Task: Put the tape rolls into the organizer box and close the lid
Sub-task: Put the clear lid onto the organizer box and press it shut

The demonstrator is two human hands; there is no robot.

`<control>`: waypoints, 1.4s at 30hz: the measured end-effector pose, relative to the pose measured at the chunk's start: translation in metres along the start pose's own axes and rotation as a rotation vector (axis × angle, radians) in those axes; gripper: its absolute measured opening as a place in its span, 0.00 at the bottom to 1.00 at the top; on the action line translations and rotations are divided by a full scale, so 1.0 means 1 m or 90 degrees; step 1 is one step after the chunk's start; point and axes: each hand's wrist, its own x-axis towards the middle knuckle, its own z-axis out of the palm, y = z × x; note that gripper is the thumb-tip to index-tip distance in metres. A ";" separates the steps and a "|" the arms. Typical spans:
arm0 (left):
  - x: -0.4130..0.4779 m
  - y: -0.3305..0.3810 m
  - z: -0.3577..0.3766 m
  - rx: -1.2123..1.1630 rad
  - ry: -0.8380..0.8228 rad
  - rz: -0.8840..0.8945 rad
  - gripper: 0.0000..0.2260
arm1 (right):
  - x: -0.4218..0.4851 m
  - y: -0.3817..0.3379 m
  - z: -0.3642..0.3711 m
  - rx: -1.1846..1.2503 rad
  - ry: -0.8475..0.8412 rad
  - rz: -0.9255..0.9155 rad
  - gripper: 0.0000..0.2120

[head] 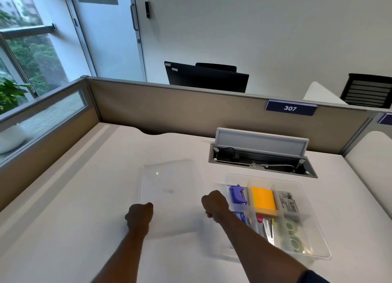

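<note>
Tape rolls (292, 235) in organizer box (318, 236), lid (169, 180) off

right forearm (254, 238) hides organizer box (314, 238) left compartments | lid (169, 180) edges faint

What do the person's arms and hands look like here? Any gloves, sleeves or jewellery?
Both forearms are bare, and so are the left hand and right hand: no gloves show. No watch, ring or bracelet is visible. The only clothing in view is the edge of a dark sleeve high on the right arm, at the picture's bottom edge.
</note>
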 end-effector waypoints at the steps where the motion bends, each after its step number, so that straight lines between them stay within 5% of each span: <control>1: 0.004 0.002 -0.004 -0.094 -0.069 -0.015 0.05 | 0.003 -0.002 -0.004 0.003 -0.004 -0.003 0.05; 4: 0.009 0.020 -0.016 -0.285 -0.228 -0.035 0.02 | 0.010 -0.011 -0.019 0.080 -0.014 -0.003 0.05; 8: -0.003 0.065 -0.023 -0.328 -0.248 0.137 0.04 | 0.018 -0.027 -0.039 0.174 -0.014 -0.070 0.09; 14: -0.053 0.140 -0.013 -0.189 -0.115 0.474 0.04 | 0.024 -0.030 -0.093 0.383 -0.026 -0.140 0.07; 21: -0.119 0.155 0.034 0.049 -0.020 0.725 0.08 | 0.027 -0.005 -0.181 0.820 -0.188 -0.095 0.34; 26: -0.137 0.123 0.067 0.163 -0.028 0.866 0.12 | 0.029 0.037 -0.242 0.825 -0.250 -0.074 0.41; 30: -0.143 0.105 0.090 0.230 -0.053 0.876 0.10 | 0.025 0.067 -0.268 0.698 -0.204 -0.021 0.17; 32: -0.143 0.098 0.096 0.271 -0.114 0.853 0.13 | 0.025 0.081 -0.274 0.638 -0.194 0.010 0.16; 35: -0.148 0.089 0.101 0.301 -0.352 0.636 0.42 | 0.027 0.101 -0.285 0.556 -0.165 0.033 0.13; 37: -0.153 0.083 0.105 0.275 -0.425 0.510 0.52 | 0.027 0.110 -0.290 0.505 -0.154 0.050 0.10; 42: -0.154 0.073 0.120 0.201 -0.327 0.343 0.41 | 0.025 0.128 -0.297 0.375 -0.174 0.117 0.05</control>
